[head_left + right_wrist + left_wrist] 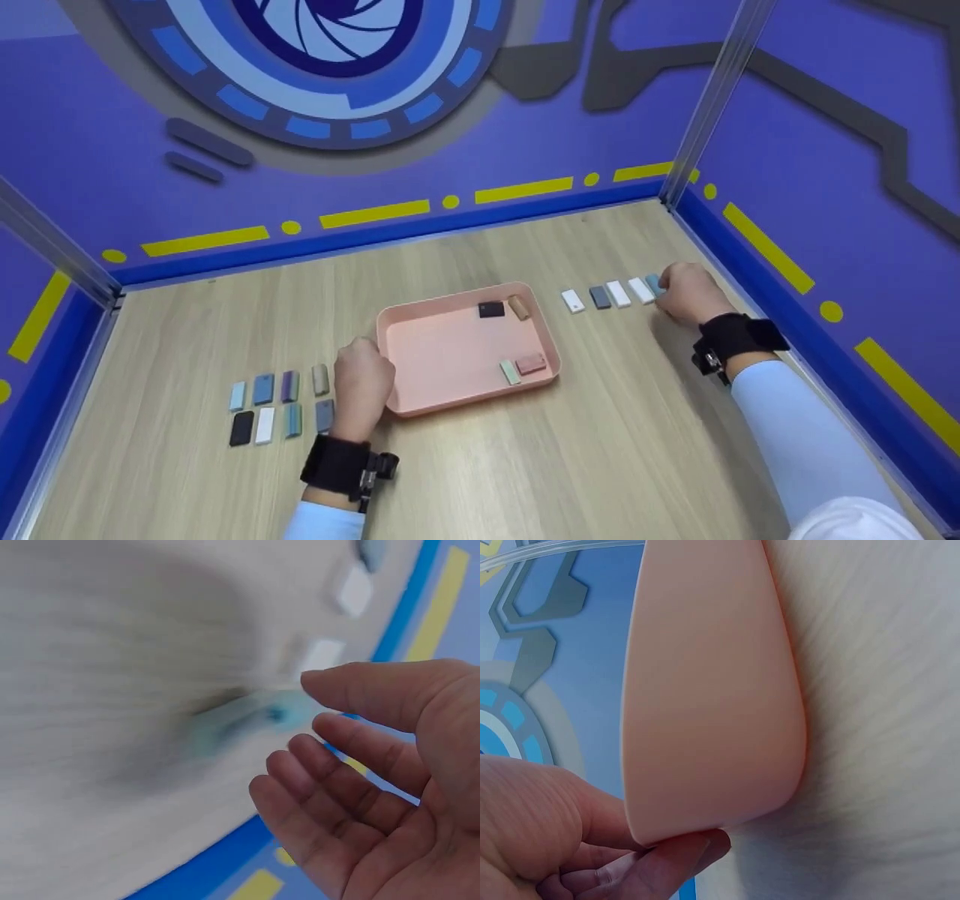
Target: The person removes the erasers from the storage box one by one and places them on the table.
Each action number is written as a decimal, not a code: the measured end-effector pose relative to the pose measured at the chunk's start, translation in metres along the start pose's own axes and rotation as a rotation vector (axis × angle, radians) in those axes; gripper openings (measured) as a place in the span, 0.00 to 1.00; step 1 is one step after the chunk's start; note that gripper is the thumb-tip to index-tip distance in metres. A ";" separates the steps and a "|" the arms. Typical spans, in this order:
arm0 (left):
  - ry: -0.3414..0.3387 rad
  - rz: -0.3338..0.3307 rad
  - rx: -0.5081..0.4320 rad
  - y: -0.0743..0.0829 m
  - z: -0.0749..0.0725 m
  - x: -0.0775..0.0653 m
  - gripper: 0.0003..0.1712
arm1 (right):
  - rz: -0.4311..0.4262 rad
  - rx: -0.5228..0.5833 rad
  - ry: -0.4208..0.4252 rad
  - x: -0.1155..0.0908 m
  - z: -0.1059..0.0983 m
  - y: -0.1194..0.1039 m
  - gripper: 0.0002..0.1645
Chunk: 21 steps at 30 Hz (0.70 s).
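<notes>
A pink tray (450, 360) lies on the table, and my left hand (363, 384) grips its left end. In the left wrist view, thumb and fingers (667, 862) pinch the tray's corner. Inside the tray are a black block (491, 309), a tan block (519, 307), a pink block (531, 364) and a pale green block (510, 373). At the right, my right hand (691, 294) is over the end of a row of small blocks, beside a teal block (654, 285). In the right wrist view, its thumb and fingers are spread at the end of that blurred teal block (255, 716).
Left of the tray stand two rows of small blocks, including a black one (241, 428), a white one (264, 426) and a blue one (263, 389). The right row holds white blocks (618, 293) and a grey block (599, 298). Printed walls (375, 187) enclose the table.
</notes>
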State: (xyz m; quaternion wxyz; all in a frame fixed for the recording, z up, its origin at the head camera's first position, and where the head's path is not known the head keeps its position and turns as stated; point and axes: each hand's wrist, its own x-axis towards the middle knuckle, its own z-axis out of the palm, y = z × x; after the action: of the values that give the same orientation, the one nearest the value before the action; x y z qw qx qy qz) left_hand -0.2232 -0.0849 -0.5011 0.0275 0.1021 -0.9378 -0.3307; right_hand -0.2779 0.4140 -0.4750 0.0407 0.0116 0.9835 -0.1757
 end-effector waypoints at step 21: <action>0.040 0.029 0.016 -0.002 0.001 0.003 0.11 | -0.368 0.043 -0.022 0.007 0.058 -0.208 0.23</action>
State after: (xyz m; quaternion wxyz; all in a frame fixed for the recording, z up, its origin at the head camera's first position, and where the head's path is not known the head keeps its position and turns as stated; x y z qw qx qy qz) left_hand -0.2258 -0.0864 -0.5032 0.0503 0.0955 -0.9410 -0.3208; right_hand -0.2886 0.1993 -0.4581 0.0184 -0.1698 0.9646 -0.2011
